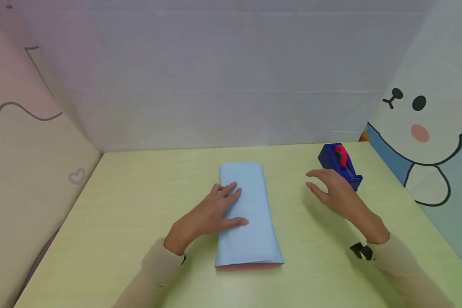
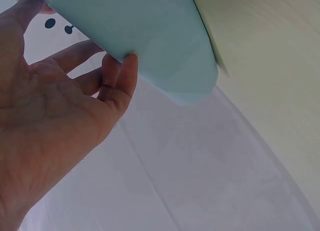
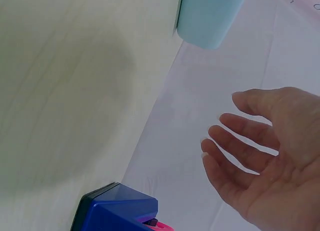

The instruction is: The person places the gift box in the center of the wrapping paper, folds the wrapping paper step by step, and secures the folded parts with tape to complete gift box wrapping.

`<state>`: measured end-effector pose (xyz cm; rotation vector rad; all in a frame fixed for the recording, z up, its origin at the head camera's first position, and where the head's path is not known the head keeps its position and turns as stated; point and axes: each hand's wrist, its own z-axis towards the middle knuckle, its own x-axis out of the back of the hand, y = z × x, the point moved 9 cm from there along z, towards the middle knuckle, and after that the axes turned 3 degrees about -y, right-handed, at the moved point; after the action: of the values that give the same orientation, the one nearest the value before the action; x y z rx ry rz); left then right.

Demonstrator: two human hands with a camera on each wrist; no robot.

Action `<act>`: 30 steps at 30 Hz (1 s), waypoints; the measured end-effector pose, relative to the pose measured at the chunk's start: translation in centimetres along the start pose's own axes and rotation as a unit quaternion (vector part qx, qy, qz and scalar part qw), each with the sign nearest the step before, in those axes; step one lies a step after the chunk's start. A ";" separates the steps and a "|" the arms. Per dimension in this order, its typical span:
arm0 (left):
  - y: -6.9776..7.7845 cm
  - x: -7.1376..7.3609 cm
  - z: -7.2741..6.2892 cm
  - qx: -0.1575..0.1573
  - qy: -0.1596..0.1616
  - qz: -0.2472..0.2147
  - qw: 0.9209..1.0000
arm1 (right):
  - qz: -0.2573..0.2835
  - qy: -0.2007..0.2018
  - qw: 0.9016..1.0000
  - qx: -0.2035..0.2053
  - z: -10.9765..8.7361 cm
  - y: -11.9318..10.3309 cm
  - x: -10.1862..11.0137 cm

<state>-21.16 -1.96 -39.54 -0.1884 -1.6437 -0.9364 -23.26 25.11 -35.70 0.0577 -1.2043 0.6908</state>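
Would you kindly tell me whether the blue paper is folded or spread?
Folded: at its near end, the paper shows layered edges.

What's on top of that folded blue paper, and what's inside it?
The left hand rests on the folded blue paper. At the near end a reddish strip shows beneath the blue layer; anything further in is covered.

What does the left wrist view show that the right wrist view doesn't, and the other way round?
Only the left wrist view shows the left hand, touching the folded blue paper. Only the right wrist view shows the right hand, holding nothing, and the blue tape dispenser, cut off at the frame's bottom. Both share the folded blue paper, the tabletop and the pale backdrop.
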 end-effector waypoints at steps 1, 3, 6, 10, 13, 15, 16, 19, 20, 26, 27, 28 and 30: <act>0.0 0.0 0.0 -0.002 0.001 0.001 1.000 | -0.002 0.006 1.000 -0.004 0.1 0.2 0.2; 0.0 0.0 0.0 -0.005 0.003 0.002 1.000 | -0.003 0.015 1.000 -0.011 0.2 0.7 0.6; 0.1 -0.1 0.0 -0.009 0.003 0.002 1.000 | -0.009 0.032 0.999 -0.023 0.2 1.4 1.3; 0.1 -0.1 0.1 -0.009 0.001 0.002 1.000 | -0.014 0.047 0.998 -0.050 0.1 2.6 2.1; 0.1 -0.2 0.2 -0.005 -0.004 0.002 1.000 | -0.017 0.054 0.996 -0.070 0.0 3.4 2.5; 0.1 -0.2 0.2 -0.004 -0.006 0.000 1.000 | -0.020 0.056 0.995 -0.084 -0.2 4.0 2.8; 0.1 -0.1 0.2 -0.003 -0.006 0.000 1.000 | -0.021 0.055 0.994 -0.089 -0.3 4.2 2.9; 0.1 -0.1 0.2 -0.003 -0.007 -0.001 1.000 | -0.026 0.056 0.992 -0.107 -0.6 5.0 3.2; 0.1 -0.1 0.2 -0.004 -0.008 -0.001 1.000 | -0.030 0.056 0.992 -0.112 -0.8 5.2 3.3; 0.0 -0.2 0.0 0.002 -0.014 0.000 1.000 | -0.050 0.048 0.984 -0.166 -1.8 6.8 3.6; -0.1 -0.2 0.0 0.004 -0.015 0.000 1.000 | -0.052 0.045 0.982 -0.175 -1.9 7.0 3.7; -0.1 -0.2 0.0 0.005 -0.016 -0.001 1.000 | -0.054 0.043 0.981 -0.184 -2.0 7.2 3.7; -0.2 -0.2 -0.1 0.007 -0.016 -0.001 1.000 | -0.058 0.040 0.978 -0.197 -2.2 7.6 3.7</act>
<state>-21.15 -2.05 -39.81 -0.1938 -1.6784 -0.9277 -24.65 33.77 -35.68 -0.2267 -1.2302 0.3405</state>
